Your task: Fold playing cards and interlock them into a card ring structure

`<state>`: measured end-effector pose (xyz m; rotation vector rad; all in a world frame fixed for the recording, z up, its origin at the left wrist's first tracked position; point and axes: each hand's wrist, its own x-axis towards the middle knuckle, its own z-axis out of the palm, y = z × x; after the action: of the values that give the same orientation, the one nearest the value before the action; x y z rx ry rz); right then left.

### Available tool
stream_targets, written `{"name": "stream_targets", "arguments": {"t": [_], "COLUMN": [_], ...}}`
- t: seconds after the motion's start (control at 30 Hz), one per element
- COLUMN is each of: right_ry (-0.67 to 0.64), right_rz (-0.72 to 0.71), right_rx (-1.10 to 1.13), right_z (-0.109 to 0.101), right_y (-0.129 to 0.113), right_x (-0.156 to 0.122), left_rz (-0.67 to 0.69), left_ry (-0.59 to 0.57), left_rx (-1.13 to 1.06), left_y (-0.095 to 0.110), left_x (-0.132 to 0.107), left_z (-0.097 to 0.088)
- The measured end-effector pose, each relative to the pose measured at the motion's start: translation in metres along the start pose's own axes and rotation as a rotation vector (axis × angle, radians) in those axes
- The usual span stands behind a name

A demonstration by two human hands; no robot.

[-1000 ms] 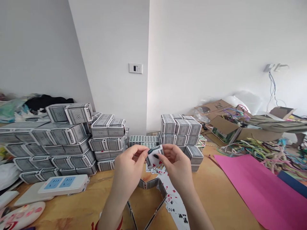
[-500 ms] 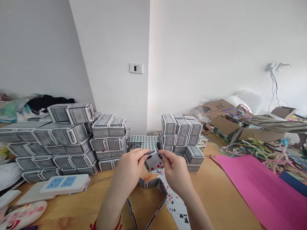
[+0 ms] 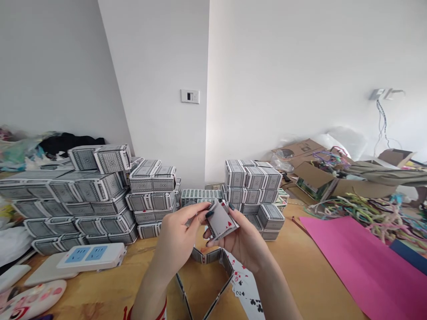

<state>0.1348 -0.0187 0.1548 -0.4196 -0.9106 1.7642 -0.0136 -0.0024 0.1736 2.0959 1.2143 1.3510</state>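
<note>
A folded playing card with red hearts is held up between both hands above the table. My left hand pinches its upper left edge between thumb and fingers. On the other side, my right hand grips the card, its thumb at the top right and its fingers curled behind and below. Under my hands stands a heart-shaped outline of linked folded cards on the wooden table. Loose playing cards lie face up beside it, partly hidden by my right forearm.
Stacked blocks of folded cards fill the left, with another stack at the back right. A white power strip lies at the left. Pink paper, tangled cords and an open cardboard box are on the right.
The card has been turned so its hearts face sits higher and tilted. My right hand has rolled palm-up, its fingers now beneath the card; my left hand keeps its pinch.
</note>
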Motion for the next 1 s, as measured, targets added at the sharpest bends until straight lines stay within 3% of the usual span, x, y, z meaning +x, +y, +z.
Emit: {"name": "stream_targets", "arguments": {"t": [0.17, 0.3, 0.4, 0.6, 0.87, 1.0], "right_ry": [0.054, 0.165, 0.231, 0.275, 0.223, 0.322], "right_rz": [0.011, -0.096, -0.172, -0.176, -0.242, -0.254], "right_rx": [0.043, 0.009, -0.002, -0.014, -0.153, -0.225], "right_z": [-0.003, -0.004, -0.004, -0.002, -0.001, -0.003], "right_y": [0.000, -0.002, -0.004, -0.007, -0.011, -0.010], "right_x": [0.002, 0.003, 0.003, 0.001, -0.003, -0.002], "left_rz": [0.021, 0.030, 0.115, 0.209, 0.135, 0.154], "left_ry": [0.118, 0.196, 0.111, -0.138, -0.236, -0.200], "left_rx": [-0.023, -0.025, 0.009, 0.067, 0.098, 0.131], "left_y": [-0.002, -0.003, 0.000, 0.009, 0.008, 0.000], "left_x": [0.000, -0.001, -0.002, -0.003, -0.005, -0.003], "left_z": [0.003, -0.001, -0.004, 0.002, 0.007, 0.010]}}
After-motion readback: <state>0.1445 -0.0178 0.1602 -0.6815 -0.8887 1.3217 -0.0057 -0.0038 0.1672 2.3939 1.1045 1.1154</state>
